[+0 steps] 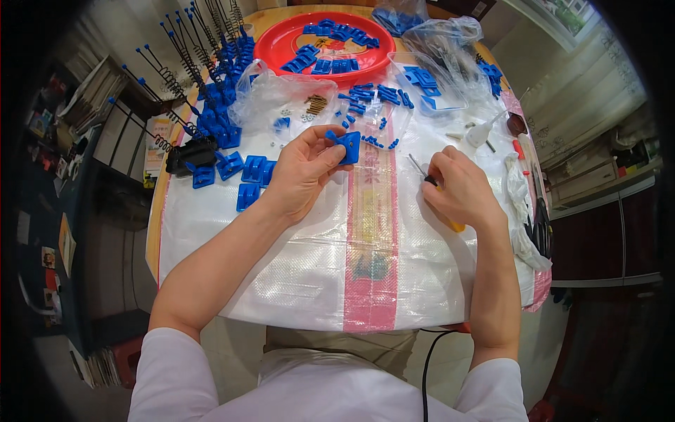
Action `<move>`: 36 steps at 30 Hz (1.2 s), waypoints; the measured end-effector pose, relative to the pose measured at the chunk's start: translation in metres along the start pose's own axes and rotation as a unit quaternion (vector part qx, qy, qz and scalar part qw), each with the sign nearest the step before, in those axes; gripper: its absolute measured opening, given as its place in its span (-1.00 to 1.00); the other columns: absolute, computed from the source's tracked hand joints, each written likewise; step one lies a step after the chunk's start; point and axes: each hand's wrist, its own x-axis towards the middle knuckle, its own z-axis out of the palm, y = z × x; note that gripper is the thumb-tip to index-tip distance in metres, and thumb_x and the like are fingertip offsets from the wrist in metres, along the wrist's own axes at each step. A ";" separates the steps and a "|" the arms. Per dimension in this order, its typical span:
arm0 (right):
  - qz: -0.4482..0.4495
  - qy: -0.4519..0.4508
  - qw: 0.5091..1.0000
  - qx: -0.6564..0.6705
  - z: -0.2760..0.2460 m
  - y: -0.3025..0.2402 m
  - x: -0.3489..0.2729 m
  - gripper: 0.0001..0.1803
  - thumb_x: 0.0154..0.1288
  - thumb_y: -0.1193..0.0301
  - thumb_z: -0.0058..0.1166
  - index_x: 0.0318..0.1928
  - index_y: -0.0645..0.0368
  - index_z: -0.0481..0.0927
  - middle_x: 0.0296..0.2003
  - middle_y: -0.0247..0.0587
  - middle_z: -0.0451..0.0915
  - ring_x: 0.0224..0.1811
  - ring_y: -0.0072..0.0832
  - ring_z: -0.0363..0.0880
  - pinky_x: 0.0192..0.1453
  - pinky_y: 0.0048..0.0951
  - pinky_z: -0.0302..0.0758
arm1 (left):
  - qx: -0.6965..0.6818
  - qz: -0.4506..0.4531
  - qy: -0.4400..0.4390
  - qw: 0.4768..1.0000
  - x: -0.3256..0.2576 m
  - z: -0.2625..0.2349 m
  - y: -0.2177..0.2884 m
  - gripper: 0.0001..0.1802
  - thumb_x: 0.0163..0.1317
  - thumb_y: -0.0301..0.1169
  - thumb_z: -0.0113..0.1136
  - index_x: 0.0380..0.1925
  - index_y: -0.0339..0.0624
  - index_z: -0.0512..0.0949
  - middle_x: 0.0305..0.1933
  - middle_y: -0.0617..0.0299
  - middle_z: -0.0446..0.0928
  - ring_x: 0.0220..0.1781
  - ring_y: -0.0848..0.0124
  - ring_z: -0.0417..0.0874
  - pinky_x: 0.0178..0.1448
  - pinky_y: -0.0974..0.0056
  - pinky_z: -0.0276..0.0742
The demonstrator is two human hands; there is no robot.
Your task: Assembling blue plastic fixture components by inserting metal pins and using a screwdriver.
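Blue plastic bracket (346,147) sat pinched between thumb and fingers of my left hand (304,171), raised above the bench (295,281) so its face met the tool. My right hand (460,190) was closed round a yellow-handled screwdriver (430,184), shaft angled toward the bracket. Its handle was mostly hidden in my fist, and the tip was too thin to make out

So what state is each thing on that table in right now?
Left hand: gripping a blue plastic bracket, lifted off the table.
Right hand: closed around a screwdriver, tip pointing up-left.
Red tray: holding loose blue parts.
Clear bag: open, lying flat.
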 end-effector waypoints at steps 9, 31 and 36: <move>0.055 0.191 0.938 0.283 0.008 -0.016 0.010 -0.77 0.54 0.33 0.02 -0.01 0.25 0.55 -0.52 -0.06 0.57 -0.46 -0.20 0.59 -0.28 -0.24 0.48 | -0.016 -0.015 0.001 1.000 0.001 -0.004 0.002 -0.70 0.47 -0.52 0.20 0.16 -0.29 0.49 0.04 0.14 0.63 0.09 0.40 0.67 0.27 0.24 0.61; -0.019 0.137 0.874 0.467 0.023 -0.004 0.013 -0.77 0.33 0.44 0.37 -0.07 0.28 0.69 -0.27 -0.29 0.72 -0.27 -0.66 0.62 -0.16 -0.58 0.52 | 0.050 -0.012 0.026 0.998 0.001 -0.003 0.001 -0.74 0.50 -0.53 0.14 0.14 -0.23 0.46 -0.13 0.19 0.55 -0.21 0.46 0.68 -0.21 0.40 0.61; 0.003 0.126 0.861 0.492 0.024 -0.002 0.009 -0.79 0.32 0.44 0.38 -0.11 0.27 0.70 -0.26 -0.27 0.74 -0.26 -0.66 0.63 -0.14 -0.61 0.54 | 0.052 -0.011 0.023 0.998 0.001 -0.003 0.000 -0.75 0.51 -0.52 0.13 0.13 -0.22 0.46 -0.13 0.19 0.55 -0.22 0.46 0.67 -0.21 0.39 0.60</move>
